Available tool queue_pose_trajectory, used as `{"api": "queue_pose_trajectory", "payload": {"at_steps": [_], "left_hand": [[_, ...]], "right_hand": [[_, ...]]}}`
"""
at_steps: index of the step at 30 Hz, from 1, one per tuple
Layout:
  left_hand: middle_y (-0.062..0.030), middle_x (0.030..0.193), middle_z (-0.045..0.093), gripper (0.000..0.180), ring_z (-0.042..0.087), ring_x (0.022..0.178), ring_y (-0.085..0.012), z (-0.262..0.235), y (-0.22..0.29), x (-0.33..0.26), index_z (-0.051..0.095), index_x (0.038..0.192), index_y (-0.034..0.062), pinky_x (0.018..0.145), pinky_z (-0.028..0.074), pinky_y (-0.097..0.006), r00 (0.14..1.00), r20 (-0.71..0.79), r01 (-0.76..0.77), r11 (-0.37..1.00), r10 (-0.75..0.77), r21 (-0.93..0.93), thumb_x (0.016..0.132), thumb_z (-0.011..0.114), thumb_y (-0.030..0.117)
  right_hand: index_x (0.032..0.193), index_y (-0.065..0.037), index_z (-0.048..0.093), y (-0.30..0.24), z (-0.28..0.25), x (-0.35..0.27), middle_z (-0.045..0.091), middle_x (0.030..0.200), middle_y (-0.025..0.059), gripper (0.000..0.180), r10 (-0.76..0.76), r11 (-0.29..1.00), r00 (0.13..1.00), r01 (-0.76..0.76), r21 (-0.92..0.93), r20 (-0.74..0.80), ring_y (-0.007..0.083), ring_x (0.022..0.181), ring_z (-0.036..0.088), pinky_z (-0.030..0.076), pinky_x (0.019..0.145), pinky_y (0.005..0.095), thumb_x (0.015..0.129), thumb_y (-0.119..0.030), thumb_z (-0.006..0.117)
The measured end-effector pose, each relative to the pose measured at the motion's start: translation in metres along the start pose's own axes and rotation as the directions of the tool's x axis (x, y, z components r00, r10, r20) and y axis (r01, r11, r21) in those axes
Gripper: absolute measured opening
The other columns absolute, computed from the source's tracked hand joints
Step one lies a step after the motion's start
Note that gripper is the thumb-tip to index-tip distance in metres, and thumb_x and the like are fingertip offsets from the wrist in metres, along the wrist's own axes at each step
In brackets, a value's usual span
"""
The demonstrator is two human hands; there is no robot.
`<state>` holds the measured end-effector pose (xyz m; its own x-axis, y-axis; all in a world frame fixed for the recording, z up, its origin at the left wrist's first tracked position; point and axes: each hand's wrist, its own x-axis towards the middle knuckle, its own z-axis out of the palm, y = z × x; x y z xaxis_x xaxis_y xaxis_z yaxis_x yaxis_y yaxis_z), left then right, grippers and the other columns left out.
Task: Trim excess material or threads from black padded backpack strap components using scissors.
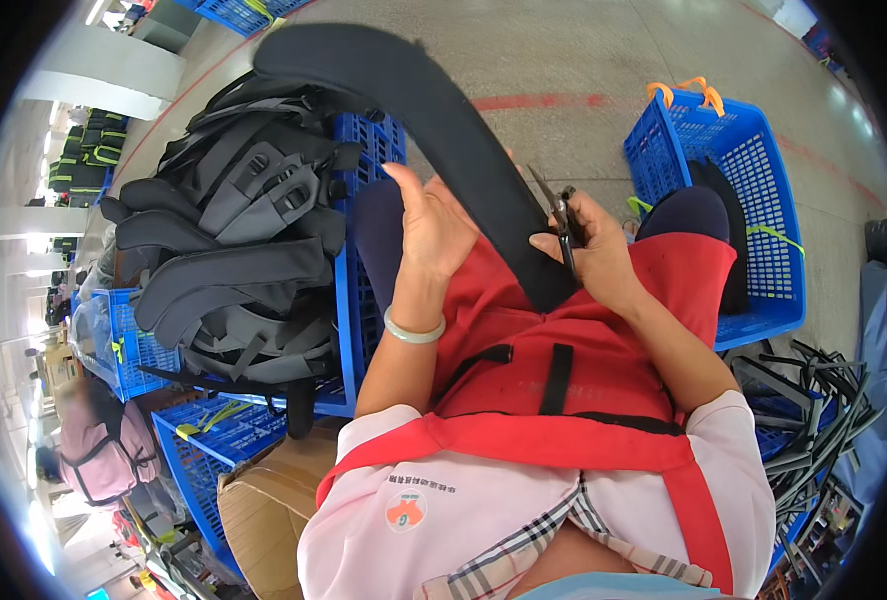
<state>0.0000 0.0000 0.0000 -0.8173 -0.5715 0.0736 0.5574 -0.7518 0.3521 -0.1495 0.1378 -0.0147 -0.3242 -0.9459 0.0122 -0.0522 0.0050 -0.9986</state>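
Observation:
A long, curved black padded strap (434, 110), like those of a backpack, slants across my lap, its wide rounded end far left and its squared end near my right hand. My left hand (439, 225) is open, palm up and thumb stretched out, with its fingers partly hidden behind the strap. In my right hand (596, 250) is a pair of black-handled scissors (562, 215), gripped with the blades pointing away from me. That hand is right beside the strap's lower edge; whether it also pinches the strap I cannot tell. A red apron (494, 390) covers my lap.
Black and grey backpack parts (249, 210) are heaped at my left on a blue crate (349, 350). Another blue crate (784, 270) with dark pieces stands at right. Thin black strips (814, 430) lie below it. A cardboard box (264, 520) is near left; another person (104, 440) is farther back.

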Motion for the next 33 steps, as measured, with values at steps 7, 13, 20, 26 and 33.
{"api": "queue_pose_trajectory", "payload": {"at_steps": [7, 13, 20, 26, 33], "left_hand": [[-0.0107, 0.105, 0.068, 0.022, 0.066, 0.091, -0.0183, -0.002, -0.012, -0.008, 0.064, 0.109, 0.0009, 0.082, 0.054, -0.032, 0.951, -0.264, -0.029, 0.897, 0.161, 0.442, 0.09, 0.065, 0.012], [-0.0094, 0.106, 0.067, 0.02, 0.065, 0.095, -0.0197, -0.009, -0.008, -0.008, 0.063, 0.109, 0.0035, 0.086, 0.052, -0.034, 0.956, -0.249, -0.011, 0.872, 0.152, 0.49, 0.091, 0.063, 0.013], [-0.0034, 0.101, 0.068, 0.014, 0.065, 0.093, -0.0155, -0.003, 0.034, 0.015, 0.066, 0.103, 0.0058, 0.085, 0.052, -0.03, 0.901, -0.272, -0.196, 0.876, 0.338, 0.44, 0.09, 0.065, 0.01], [-0.003, 0.1, 0.068, 0.017, 0.063, 0.093, -0.0134, -0.013, 0.032, 0.031, 0.067, 0.103, 0.0048, 0.086, 0.049, -0.028, 0.907, -0.178, -0.243, 0.819, 0.382, 0.52, 0.086, 0.069, 0.005], [0.0007, 0.09, 0.066, 0.02, 0.057, 0.082, -0.0088, -0.043, -0.013, 0.047, 0.067, 0.098, -0.0034, 0.075, 0.048, -0.027, 0.986, -0.117, 0.066, 0.362, 0.122, 0.93, 0.084, 0.072, 0.009]], "right_hand": [[0.088, -0.007, 0.053, -0.003, -0.009, 0.0, 0.051, 0.074, -0.0043, 0.021, 0.087, 0.96, 0.993, -0.106, 0.258, 0.083, 0.0031, 0.066, 0.047, 0.037, 0.058, 0.0198, 0.085, -0.013, 0.072], [0.086, -0.008, 0.051, 0.003, -0.014, 0.001, 0.05, 0.072, -0.0051, 0.023, 0.102, 0.977, 0.99, -0.119, 0.176, 0.102, 0.0021, 0.064, 0.045, 0.034, 0.057, 0.019, 0.085, -0.014, 0.073], [0.083, -0.009, 0.05, 0.011, -0.025, 0.007, 0.045, 0.07, -0.006, 0.025, 0.101, 0.993, 0.987, -0.108, 0.049, 0.122, 0.0022, 0.063, 0.039, 0.031, 0.056, 0.0195, 0.083, -0.014, 0.074], [0.086, -0.004, 0.052, 0.028, -0.03, 0.013, 0.048, 0.074, -0.0027, 0.026, 0.074, 0.973, 0.997, -0.073, -0.221, -0.003, 0.0056, 0.068, 0.041, 0.036, 0.06, 0.0216, 0.081, -0.011, 0.076], [0.094, -0.002, 0.054, 0.023, -0.052, 0.033, 0.059, 0.087, 0.0022, 0.028, 0.017, 0.976, 0.973, -0.067, -0.209, -0.231, 0.0095, 0.077, 0.05, 0.044, 0.073, 0.0236, 0.079, -0.007, 0.076]]}}
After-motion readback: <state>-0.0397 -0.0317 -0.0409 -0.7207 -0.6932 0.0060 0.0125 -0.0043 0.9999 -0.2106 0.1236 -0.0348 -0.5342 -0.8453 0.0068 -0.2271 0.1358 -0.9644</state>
